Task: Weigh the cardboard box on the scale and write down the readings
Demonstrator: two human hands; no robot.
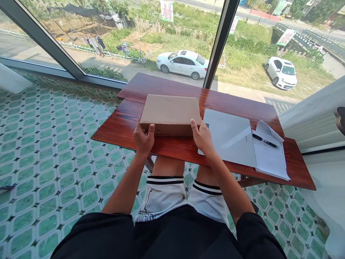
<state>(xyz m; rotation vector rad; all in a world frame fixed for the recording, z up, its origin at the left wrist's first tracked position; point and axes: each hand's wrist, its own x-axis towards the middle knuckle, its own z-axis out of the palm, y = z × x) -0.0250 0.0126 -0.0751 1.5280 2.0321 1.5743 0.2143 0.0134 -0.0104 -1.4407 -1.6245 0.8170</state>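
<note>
A closed brown cardboard box [170, 110] is at the left part of the dark red wooden table [118, 131]. My left hand [144, 138] grips its near left corner, thumb on the front face and fingers hidden behind the side. At the opposite end, my right hand [202, 135] holds the near right corner, with the thumb over the front top edge. Whether the box rests fully on the wood or is slightly raised, I cannot tell. Just right of my right hand lies a closed silver laptop [229, 135].
Beside the laptop are white papers [271, 158] with a curled sheet and a black pen [265, 141] on them. A large window [215, 43] stands behind the table. White curtains [318, 111] hang at the right. Green patterned tiles [67, 162] cover the floor.
</note>
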